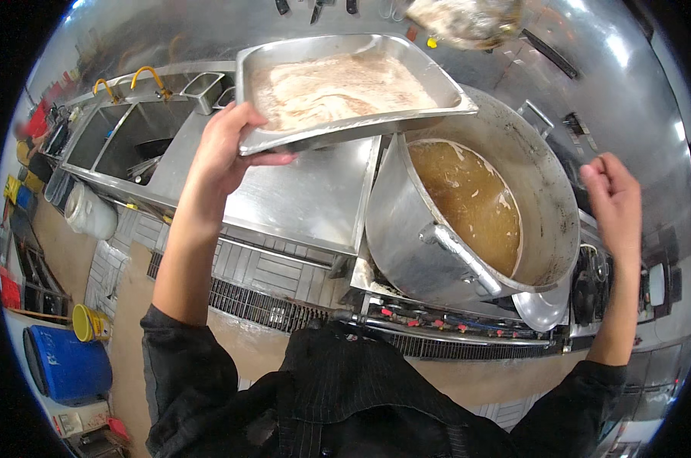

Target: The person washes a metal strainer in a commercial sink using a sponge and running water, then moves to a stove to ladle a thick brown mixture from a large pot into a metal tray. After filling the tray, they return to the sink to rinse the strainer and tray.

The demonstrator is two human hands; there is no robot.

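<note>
My left hand [231, 137] grips the near left corner of a rectangular stainless steel pan [345, 129], thumb over the rim. A pale, foamy, brown-streaked mass [345, 86] lies in the pan. The pan's right end is at the rim of a large metal stockpot [417, 252]; whether they touch I cannot tell. Cloudy brown liquid [466, 194] with pale flecks and a foamy edge stands inside the pot. My right hand [612, 194] is raised to the right of the pot, fingers curled; whether it holds anything is not clear.
A steel worktop [299, 200] runs left to a double sink [139, 131] with yellow taps. The pot stands on a range with red knobs [437, 324]. A metal lid [543, 309] lies by the pot. A blue barrel [73, 363] and yellow bucket [90, 322] stand lower left.
</note>
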